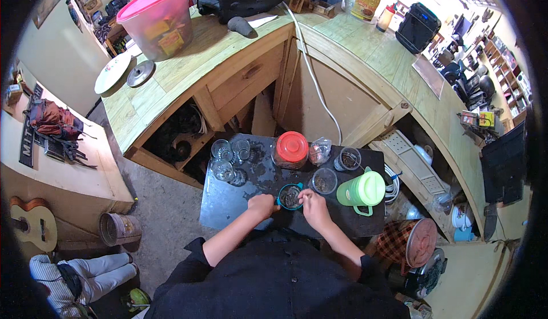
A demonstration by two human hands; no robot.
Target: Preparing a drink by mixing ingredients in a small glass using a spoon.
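Observation:
Near the front of the low dark table (220, 210), my left hand (262, 206) is closed on the side of a small round teal-rimmed cup (290, 197). Dark, wet-looking bits lie inside it; whether it is a cup or a strainer is unclear. My right hand (314, 208) is closed in a pinch at the cup's right rim, and what its fingers hold is too small to make out. Just beyond stand a clear plastic cup (325, 180) and a clear glass with dark contents (348, 158). A red-lidded jar (291, 150) stands beside a clear plastic bag (320, 151).
A light-green lidded pitcher (362, 192) stands at the table's right. Several clear glasses (222, 170) stand at its left. Wooden counters (240, 51) rise beyond, with a white cable (319, 91) hanging down. A plaid-covered container with a reddish lid (421, 243) is at the lower right.

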